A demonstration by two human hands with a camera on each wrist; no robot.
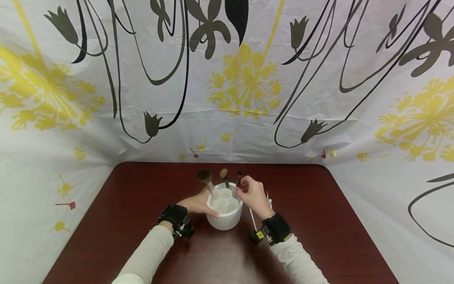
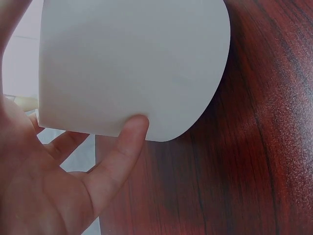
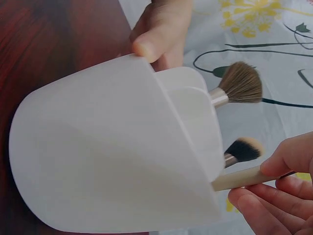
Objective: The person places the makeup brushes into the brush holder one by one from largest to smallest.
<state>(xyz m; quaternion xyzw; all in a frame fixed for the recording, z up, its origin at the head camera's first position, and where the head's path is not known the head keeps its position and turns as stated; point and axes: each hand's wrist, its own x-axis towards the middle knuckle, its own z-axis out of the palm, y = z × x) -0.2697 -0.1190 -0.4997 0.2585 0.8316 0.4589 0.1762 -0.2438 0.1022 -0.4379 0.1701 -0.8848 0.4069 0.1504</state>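
steadying the white holder (image 1: 224, 221) on the counter (image 1: 198, 260), the left hand (image 1: 198, 203) curves round its side, thumb against the wall near the rim. the right hand (image 1: 252, 195) pinches a dark-tipped brush (image 1: 239, 177) by its handle, whose lower end disappears behind the far-right rim. a broad brush (image 1: 204, 176) and a tan-tipped brush (image 1: 224, 173) stand inside. this looks like slotting a brush in; next probably calls for lowering the handle straight, then loosening the pinch.
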